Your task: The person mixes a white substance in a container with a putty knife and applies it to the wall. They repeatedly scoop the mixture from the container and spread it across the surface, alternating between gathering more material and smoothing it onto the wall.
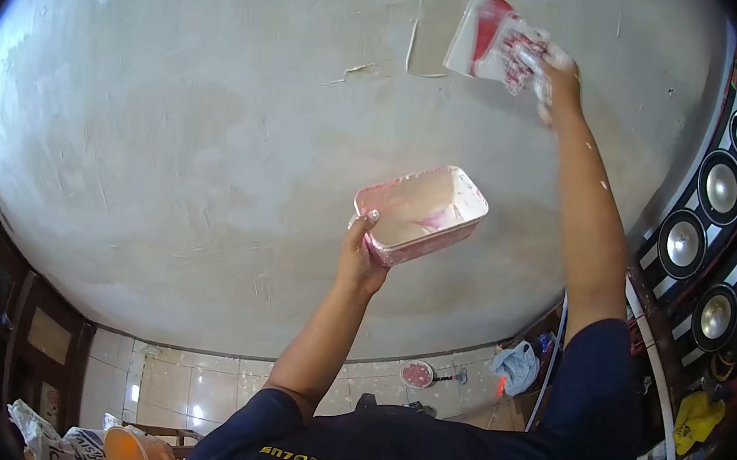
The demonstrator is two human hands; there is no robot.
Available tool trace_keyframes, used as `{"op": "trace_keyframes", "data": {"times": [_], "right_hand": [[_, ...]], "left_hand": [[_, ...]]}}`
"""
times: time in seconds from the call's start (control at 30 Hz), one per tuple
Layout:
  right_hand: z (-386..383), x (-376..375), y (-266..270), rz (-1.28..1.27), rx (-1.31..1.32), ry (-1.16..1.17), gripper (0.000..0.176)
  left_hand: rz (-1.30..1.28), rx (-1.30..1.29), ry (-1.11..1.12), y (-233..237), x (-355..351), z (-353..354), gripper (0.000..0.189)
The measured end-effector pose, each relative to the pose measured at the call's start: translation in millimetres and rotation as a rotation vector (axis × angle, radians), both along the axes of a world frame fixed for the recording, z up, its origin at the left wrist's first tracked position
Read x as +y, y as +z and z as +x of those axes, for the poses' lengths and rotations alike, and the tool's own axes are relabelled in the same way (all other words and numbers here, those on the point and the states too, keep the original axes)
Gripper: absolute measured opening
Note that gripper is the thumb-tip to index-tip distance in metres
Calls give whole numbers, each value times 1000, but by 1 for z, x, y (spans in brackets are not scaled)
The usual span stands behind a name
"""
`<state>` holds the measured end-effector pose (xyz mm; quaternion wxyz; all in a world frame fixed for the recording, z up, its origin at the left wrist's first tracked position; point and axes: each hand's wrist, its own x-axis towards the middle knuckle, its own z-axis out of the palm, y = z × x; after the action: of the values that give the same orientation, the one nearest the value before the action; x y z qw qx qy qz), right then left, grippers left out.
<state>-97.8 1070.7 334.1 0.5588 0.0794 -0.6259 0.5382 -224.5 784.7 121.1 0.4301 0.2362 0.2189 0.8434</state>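
My left hand [363, 256] grips a rectangular plastic tub [424, 251] by its near left corner, thumb over the rim. Whitish putty coats the inside of the tub, and its walls are smeared pink and white. Up at the right, my right hand [550, 77], spattered with white putty, is closed round a wide red and white putty spreader [482, 35]. The spreader overlaps the plastered wall [245, 129] in this view, just right of a raised putty ridge [411, 48]. Damp-looking darker patches and rough streaks mark the wall.
Tall speakers [720, 187] stand along the right side. On the tiled floor [212, 383] lie a round putty-smeared item [417, 375] and a pale blue plastic bag [517, 367]. An orange bucket [139, 452] and sacks [42, 436] are at the lower left, near a dark wooden door [48, 337].
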Motion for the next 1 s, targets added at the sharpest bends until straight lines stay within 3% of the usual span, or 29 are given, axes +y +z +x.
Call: {"op": "trace_keyframes", "data": {"times": [0.07,0.1,0.23,0.3,0.33,0.4,0.53,0.63,0.7,0.77,0.8,0.87,0.9,0.93,0.97,1.0], "right_hand": [[-27,25,7,-25,-138,-201,38],[-32,46,8,54,-244,-653,37],[27,107,-7,-254,-364,-933,36],[64,178,-39,-236,-48,-550,33],[72,168,-39,-212,2,-535,38],[76,117,-30,-260,52,-293,42],[-2,30,-1,-129,50,2,36],[-65,24,2,-24,-94,-173,41],[-77,4,9,241,-365,-906,35],[-56,26,9,88,-454,-956,40],[-54,85,-8,36,-280,-967,38],[-11,157,-37,-51,-404,-1045,37],[11,140,-46,-72,-265,-881,34],[26,165,-55,-74,-298,-932,33],[37,170,-58,-163,-218,-763,36],[36,164,-55,-154,-218,-754,36]], "left_hand": [[-85,83,19,-6,3,-5,61],[-90,86,16,-7,5,-6,61],[-94,43,38,-29,-4,-12,56],[-115,-26,43,-42,-12,-16,53],[-113,-22,42,-45,-15,-16,53],[-135,-45,44,-48,-20,-14,53],[-145,-63,63,-56,-23,-10,55],[-131,-72,71,-68,-14,-15,55],[-143,-71,71,-74,-7,-17,56],[-168,-58,111,-71,-7,-16,57],[-169,-59,121,-74,-5,-18,57],[-177,-49,143,-86,1,-22,59],[-192,-78,155,-101,3,-29,61],[-178,-82,162,-100,7,-30,61],[-174,-67,156,-96,9,-28,61],[-172,-51,152,-97,9,-28,62]]}}
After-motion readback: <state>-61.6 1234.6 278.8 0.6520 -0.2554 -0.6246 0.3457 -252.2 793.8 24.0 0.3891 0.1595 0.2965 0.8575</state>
